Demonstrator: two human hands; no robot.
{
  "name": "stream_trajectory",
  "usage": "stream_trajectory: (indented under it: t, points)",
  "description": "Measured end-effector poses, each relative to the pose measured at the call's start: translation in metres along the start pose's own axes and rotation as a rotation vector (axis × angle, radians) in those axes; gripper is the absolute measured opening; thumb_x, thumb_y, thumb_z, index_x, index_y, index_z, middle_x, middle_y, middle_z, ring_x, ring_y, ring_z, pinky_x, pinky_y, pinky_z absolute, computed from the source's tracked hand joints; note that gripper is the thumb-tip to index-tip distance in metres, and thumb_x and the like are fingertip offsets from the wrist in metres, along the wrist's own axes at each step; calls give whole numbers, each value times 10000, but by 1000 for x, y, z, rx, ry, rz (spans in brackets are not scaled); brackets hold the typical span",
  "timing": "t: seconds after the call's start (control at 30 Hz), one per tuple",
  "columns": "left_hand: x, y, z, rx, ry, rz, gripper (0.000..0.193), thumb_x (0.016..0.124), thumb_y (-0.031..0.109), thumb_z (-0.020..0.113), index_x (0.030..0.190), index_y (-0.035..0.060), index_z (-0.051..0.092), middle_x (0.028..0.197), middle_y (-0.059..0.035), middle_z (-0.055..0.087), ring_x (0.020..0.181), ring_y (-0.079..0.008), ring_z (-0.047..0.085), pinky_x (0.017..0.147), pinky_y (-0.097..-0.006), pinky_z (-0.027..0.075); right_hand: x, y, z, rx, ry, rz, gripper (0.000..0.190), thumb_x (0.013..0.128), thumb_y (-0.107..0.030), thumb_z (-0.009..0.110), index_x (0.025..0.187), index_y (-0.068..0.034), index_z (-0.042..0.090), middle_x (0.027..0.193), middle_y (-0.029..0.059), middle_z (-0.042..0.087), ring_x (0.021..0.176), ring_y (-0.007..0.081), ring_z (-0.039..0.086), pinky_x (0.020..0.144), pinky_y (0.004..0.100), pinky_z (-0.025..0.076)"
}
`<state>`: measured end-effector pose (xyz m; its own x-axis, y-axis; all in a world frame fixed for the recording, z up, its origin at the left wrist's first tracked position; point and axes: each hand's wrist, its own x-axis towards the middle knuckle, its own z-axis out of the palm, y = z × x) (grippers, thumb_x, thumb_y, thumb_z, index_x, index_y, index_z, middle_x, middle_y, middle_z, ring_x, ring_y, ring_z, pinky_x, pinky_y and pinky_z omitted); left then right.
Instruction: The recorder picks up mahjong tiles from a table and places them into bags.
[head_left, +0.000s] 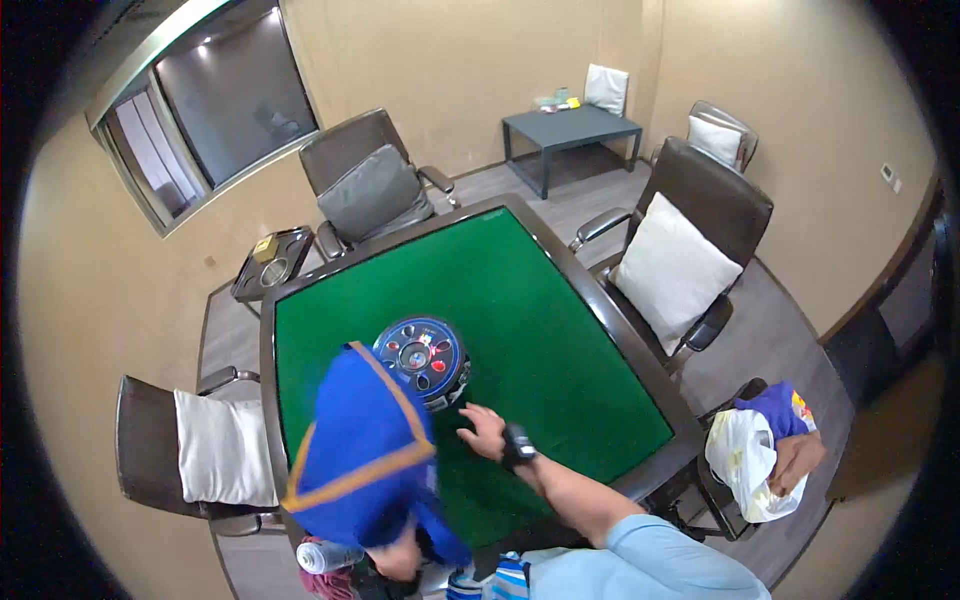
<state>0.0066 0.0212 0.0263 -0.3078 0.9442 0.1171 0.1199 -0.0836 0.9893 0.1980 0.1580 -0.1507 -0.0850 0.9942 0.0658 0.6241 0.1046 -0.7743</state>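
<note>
My left hand (397, 556) grips a blue cloth with an orange-brown border (360, 450), which is lifted and slightly blurred over the near left of the green-topped table (510, 300). One corner of the cloth overlaps the edge of a round control console (420, 360) with a blue rim and lit parts. Close to the console's near side, my right hand (484, 431) reaches over the green felt with its fingers apart and holds nothing. A dark band with a device is on the right wrist. Part of my left hand is hidden by the cloth.
Brown chairs with pillows stand around the table, one at right (697, 202). A spray can (326, 557) lies by a reddish cloth (328, 583) at the near left. A side tray (274, 262) holds a yellow box. A white plastic bag (742, 465) with cloths sits at right.
</note>
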Motion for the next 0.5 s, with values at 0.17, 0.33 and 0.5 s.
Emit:
stream_trajectory:
  t: [0.17, 0.33, 0.5]
  points:
    - [-41, 0, -18, -79, -452, -134, 459, 833, 50, 625, 1264, -16, 479, 1226, -117, 560, 1100, -224, 525, 1004, -368, 372, -116, -50, -106, 934, -326, 228, 492, 925, -314, 528, 1282, 22, 479, 1137, 177, 615, 1029, 254, 583, 909, 349, 450]
    - [-32, -3, 28, -269, -950, -73, 480, 846, 90, 629, 1289, 2, 468, 1245, -110, 557, 1111, -220, 522, 1014, -374, 369, -232, -74, -180, 981, -265, 426, 485, 921, -300, 536, 1277, 25, 484, 1112, 173, 624, 997, 250, 590, 881, 349, 458]
    - [-51, 0, 110, -529, -1221, -60, 501, 860, 130, 633, 1315, 20, 456, 1263, -102, 553, 1122, -216, 519, 1024, -381, 367, -277, -58, -238, 764, 1, 565, 478, 916, -287, 545, 1272, 29, 489, 1088, 169, 633, 965, 246, 597, 853, 350, 466]
